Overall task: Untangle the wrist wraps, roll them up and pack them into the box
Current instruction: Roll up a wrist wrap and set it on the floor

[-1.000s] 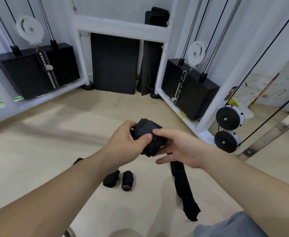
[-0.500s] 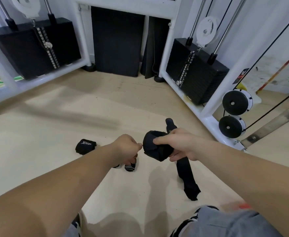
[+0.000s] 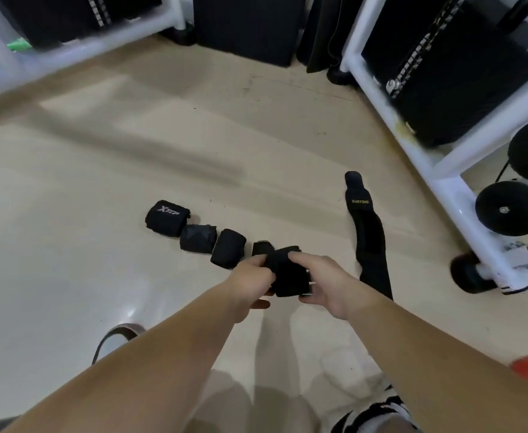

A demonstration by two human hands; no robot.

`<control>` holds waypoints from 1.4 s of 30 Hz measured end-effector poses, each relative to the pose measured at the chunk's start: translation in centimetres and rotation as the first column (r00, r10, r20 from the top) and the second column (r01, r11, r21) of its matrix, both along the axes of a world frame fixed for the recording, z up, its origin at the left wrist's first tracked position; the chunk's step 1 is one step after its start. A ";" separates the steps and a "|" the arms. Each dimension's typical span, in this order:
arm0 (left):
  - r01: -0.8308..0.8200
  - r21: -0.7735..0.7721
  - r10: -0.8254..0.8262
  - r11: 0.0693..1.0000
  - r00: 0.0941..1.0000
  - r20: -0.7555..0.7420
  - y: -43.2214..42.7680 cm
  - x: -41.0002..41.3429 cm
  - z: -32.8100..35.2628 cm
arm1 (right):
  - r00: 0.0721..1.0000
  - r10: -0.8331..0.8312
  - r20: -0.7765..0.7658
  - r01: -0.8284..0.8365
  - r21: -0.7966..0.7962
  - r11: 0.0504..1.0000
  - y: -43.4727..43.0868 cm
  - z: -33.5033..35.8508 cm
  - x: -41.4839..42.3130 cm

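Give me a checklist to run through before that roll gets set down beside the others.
1. Rolled wrap gripped by both left hand and right hand: ok.
2. Roll wound tight with its end fastened: cannot tell, the fingers cover it.
3. Finished rolls lined up in a row, XTEP roll at the far end: ok.
4. Every wrap rolled: not ok, the XUEYING wrap lies unrolled.
5. Box within reach: cannot tell, none in view.

I see matt black cloth, slightly fuzzy, on the held roll (image 3: 287, 276), the rolled wraps (image 3: 228, 253) and the loose strap (image 3: 370, 239). The floor (image 3: 68, 245) looks smooth and pale with a soft sheen. The machine frame (image 3: 458, 204) is glossy white painted metal, and its pulley wheels (image 3: 519, 214) look matt black.
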State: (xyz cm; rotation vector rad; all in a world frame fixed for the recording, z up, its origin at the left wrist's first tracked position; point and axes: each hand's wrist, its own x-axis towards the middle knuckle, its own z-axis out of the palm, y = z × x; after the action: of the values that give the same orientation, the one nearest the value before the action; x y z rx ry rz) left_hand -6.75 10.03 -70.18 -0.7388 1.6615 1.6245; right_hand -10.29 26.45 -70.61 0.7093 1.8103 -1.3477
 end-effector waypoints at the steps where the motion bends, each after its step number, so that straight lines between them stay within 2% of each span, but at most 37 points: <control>1: -0.012 0.028 0.012 1.000 1.000 0.011 0.2 -0.2 -1.0 | 1.000 -0.010 0.001 0.010 -0.011 1.000 0.5 -0.8 -0.1; 3: -0.068 0.066 0.066 0.996 0.998 0.021 0.7 -0.6 -2.7 | 0.999 -0.026 0.039 0.028 -0.052 0.998 1.5 -2.0 -0.3; 6: -0.247 0.067 0.244 0.967 0.969 0.046 1.7 -1.1 -4.9 | 0.992 -0.058 0.113 0.070 -0.104 0.992 2.0 -3.6 -0.4; 8: -0.296 0.042 0.293 0.954 0.954 0.057 2.2 -1.5 -6.3 | 0.990 -0.104 0.099 0.114 -0.101 0.988 1.7 -4.6 -0.4; 11: -0.249 0.039 0.247 0.968 0.968 0.051 2.7 -1.7 -7.7 | 0.977 -0.207 0.057 0.211 -0.062 0.976 1.0 -6.4 -0.6; 13: -0.210 -0.035 0.211 0.977 0.977 0.032 2.9 -1.8 -8.1 | 0.963 -0.270 0.026 0.269 0.024 0.963 0.8 -7.6 -0.8; 15: -0.169 -0.109 0.169 0.980 0.986 -0.002 2.9 -1.8 -8.7 | 0.970 -0.243 0.016 0.241 0.077 0.967 0.9 -8.7 -1.0; 18: -0.096 -0.193 0.094 0.976 0.995 -0.023 2.9 -1.5 -9.1 | 0.980 -0.187 0.069 0.185 0.034 0.982 1.3 -9.8 -0.9; 22: -0.161 -0.346 0.113 0.924 0.981 -0.156 2.8 -1.7 -7.2 | 0.978 -0.204 0.051 0.201 0.053 0.978 1.6 -9.5 -1.1; 24: -0.187 -0.371 0.109 0.910 0.969 -0.222 3.4 -1.5 -6.6 | 0.986 -0.165 -0.019 0.166 0.147 0.975 2.4 -9.5 -1.1; 28: -0.097 -0.355 -0.009 0.930 0.958 -0.285 5.9 -0.9 -6.2 | 0.982 -0.007 -0.190 0.083 0.390 0.917 5.0 -9.3 -1.0; 32: 0.029 -0.256 -0.093 0.966 0.966 -0.242 8.5 -0.5 -6.9 | 0.966 0.228 -0.125 -0.068 0.727 0.684 9.7 -10.6 -0.1; 34: 0.097 -0.212 -0.142 0.972 0.967 -0.209 9.6 -0.1 -7.3 | 0.969 0.246 -0.036 -0.136 0.750 0.647 12.1 -11.6 0.6; 38: 0.126 -0.244 -0.169 0.962 0.972 -0.165 10.6 1.3 -8.5 | 0.973 0.217 0.084 -0.217 0.667 0.713 15.4 -12.0 2.8; 42: 0.153 -0.277 -0.180 0.948 0.981 -0.073 11.2 3.0 -9.8 | 0.903 0.421 0.091 -0.353 0.716 0.602 14.6 -11.3 5.3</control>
State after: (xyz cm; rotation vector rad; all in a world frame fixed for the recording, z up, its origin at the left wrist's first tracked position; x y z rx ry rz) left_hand -3.71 21.22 -80.00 -0.6372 1.9869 1.3496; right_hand -5.01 41.02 -81.91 0.5784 2.4145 -0.3310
